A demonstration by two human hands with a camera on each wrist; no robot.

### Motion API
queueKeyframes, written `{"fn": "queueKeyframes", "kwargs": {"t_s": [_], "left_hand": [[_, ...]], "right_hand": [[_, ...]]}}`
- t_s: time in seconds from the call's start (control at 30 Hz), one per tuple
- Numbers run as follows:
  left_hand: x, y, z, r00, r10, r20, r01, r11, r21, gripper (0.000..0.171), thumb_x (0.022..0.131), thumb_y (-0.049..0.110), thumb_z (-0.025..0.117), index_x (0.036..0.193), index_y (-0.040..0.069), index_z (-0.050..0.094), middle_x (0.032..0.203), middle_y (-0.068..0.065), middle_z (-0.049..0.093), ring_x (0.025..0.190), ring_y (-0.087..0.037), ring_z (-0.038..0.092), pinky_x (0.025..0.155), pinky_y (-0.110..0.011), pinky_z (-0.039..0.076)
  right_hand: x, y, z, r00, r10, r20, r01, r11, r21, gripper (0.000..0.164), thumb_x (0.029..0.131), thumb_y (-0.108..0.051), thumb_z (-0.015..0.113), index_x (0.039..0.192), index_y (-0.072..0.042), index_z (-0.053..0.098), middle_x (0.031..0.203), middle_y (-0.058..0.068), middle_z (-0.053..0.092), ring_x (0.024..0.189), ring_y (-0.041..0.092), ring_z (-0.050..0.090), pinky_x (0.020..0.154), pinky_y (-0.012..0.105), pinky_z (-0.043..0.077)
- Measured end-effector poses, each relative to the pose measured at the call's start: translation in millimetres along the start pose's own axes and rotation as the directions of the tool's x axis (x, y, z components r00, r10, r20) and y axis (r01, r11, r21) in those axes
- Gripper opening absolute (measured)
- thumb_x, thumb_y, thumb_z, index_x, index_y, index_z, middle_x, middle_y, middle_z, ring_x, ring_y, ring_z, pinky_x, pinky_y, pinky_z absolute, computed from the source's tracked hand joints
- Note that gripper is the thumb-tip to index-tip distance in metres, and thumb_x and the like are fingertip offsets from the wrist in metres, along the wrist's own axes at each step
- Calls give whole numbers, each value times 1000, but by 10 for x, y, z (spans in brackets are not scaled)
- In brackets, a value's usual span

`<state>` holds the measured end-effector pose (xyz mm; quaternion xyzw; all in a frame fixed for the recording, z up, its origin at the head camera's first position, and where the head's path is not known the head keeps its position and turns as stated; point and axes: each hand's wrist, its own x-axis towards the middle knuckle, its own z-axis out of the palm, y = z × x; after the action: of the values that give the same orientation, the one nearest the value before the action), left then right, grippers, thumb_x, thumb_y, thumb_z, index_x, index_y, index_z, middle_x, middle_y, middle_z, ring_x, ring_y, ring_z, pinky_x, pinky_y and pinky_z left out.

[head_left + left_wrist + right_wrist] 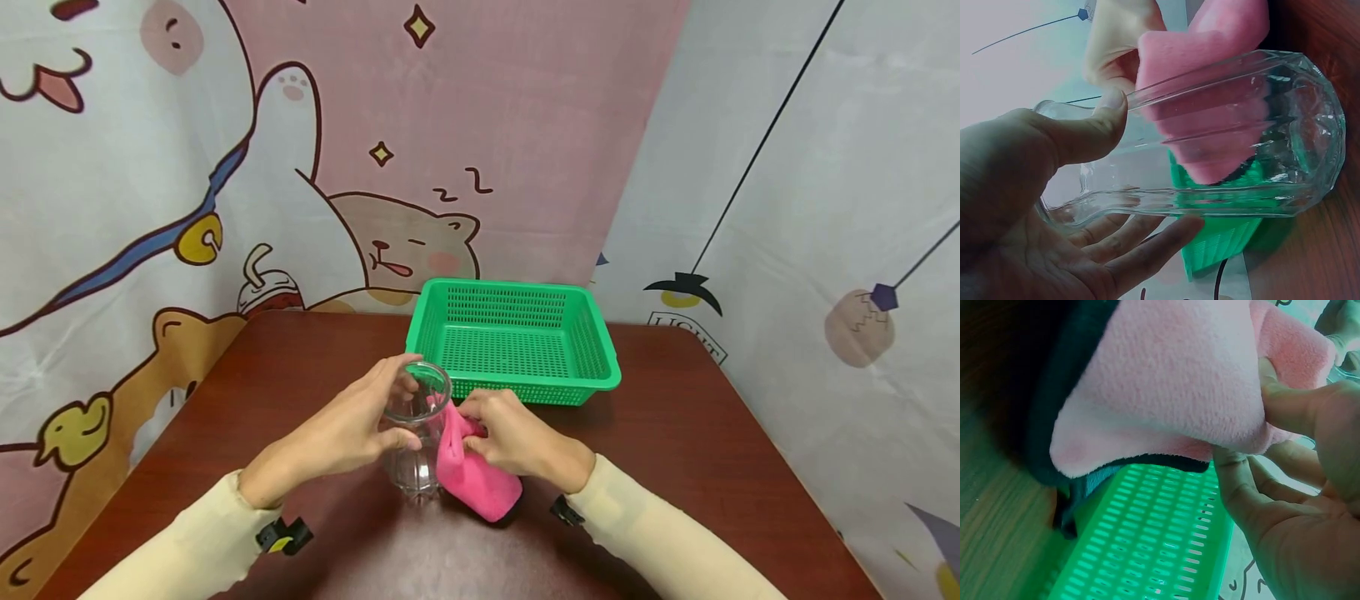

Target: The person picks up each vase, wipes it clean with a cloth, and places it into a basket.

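Observation:
A clear glass vase (414, 473) with a ribbed body and a wide round mouth stands upright near the middle of the table, its base on or close to the tabletop. My left hand (341, 433) grips it near the neck, thumb on the near side and fingers round the far side. Just to its right, my right hand (517, 437) pinches a folded pink cloth (480, 485) between thumb and fingers. The cloth lies against or right beside the glass, and its dark underside shows in the right wrist view, where the plush pink face (1179, 381) fills the top.
Behind the hands sits a green plastic basket (603, 383) with perforated walls and nothing in it. The brown wooden table (675, 467) reaches back to a cartoon-printed curtain (555, 125), which also hangs along both sides.

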<state>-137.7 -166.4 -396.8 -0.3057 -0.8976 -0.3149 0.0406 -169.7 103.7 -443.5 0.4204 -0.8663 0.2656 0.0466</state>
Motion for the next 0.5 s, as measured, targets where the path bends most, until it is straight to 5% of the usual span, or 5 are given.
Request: {"fn": "queueKeyframes", "kwargs": {"t_s": [0.5], "left_hand": [[6,-6,-6,1000,-14,19,14,1000,0,107,82,25,95,165,15,28,131,-9,65,118,-21,70,94,-37,61]], "right_hand": [[-53,153,207,992,12,124,3,993,-117,23,83,3,78,82,-18,69,74,0,63,69,3,43,56,13,35]]}}
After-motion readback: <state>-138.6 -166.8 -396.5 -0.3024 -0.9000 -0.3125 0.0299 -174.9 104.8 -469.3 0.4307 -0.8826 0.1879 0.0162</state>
